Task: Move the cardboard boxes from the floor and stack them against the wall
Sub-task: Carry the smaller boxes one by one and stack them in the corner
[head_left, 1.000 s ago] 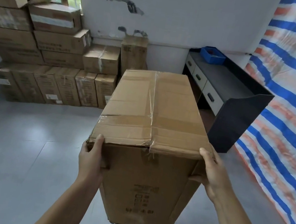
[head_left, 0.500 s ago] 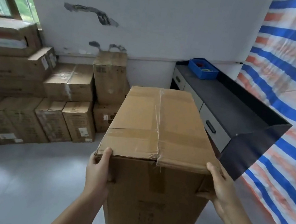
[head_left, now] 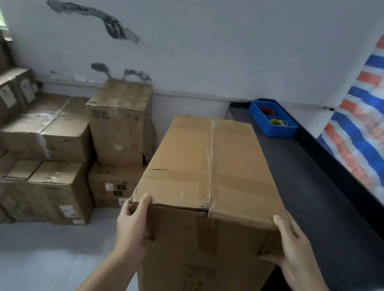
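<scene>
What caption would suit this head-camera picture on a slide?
Both hands, left and right, carry a taped cardboard box toward boxes stacked against the wall.

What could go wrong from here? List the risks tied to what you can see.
1. The carried box is tall, and both the left hand and right hand grip only its top near corners; it might slip or swing.
2. Its near top edge is crumpled and the tape looks wrinkled, so the flap could tear.
3. The dark desk sits close on the right; the box could bump it.
</scene>
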A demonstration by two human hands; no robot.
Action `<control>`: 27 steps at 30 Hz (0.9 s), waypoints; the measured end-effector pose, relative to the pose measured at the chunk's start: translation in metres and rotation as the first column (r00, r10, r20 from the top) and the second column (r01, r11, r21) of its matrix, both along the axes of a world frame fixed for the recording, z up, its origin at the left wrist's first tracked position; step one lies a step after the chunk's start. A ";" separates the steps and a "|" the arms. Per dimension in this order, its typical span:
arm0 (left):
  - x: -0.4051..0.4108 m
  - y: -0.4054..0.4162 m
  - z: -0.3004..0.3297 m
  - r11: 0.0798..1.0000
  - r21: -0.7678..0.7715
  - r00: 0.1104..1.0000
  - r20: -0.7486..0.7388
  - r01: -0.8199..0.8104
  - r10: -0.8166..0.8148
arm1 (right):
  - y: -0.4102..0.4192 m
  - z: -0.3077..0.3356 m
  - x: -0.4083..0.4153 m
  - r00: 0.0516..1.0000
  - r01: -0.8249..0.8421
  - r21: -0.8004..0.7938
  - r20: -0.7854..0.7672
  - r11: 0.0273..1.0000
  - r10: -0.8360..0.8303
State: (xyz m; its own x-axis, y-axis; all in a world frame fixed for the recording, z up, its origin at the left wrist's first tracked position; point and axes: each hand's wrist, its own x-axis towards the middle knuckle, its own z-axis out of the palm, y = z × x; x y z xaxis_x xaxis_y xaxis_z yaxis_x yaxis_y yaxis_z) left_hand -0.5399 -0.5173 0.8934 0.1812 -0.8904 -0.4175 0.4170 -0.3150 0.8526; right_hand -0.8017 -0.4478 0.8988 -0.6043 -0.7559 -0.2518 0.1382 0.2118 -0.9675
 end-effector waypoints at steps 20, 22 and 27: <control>-0.074 -0.514 -0.076 0.971 0.081 0.974 0.042 -0.227 0.224 | -0.556 -0.063 -0.073 0.991 -0.100 0.211 0.114 0.972 0.077; -0.075 -0.543 -0.087 0.967 0.099 0.972 0.056 -0.235 0.230 | -0.588 -0.086 -0.074 0.982 -0.107 0.204 0.172 0.973 0.072; -0.075 -0.621 -0.144 0.939 0.178 0.952 0.144 -0.294 0.271 | -0.669 -0.157 -0.073 0.967 -0.101 0.255 0.251 0.962 0.034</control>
State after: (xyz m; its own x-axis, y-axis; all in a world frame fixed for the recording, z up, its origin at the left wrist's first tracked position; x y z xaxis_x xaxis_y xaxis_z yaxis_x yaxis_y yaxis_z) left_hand -0.6154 -1.1378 0.7491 0.4703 -0.6989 -0.5389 0.4155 -0.3633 0.8339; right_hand -0.8742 -1.1167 0.7418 -0.4498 -0.6792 -0.5800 0.3377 0.4718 -0.8145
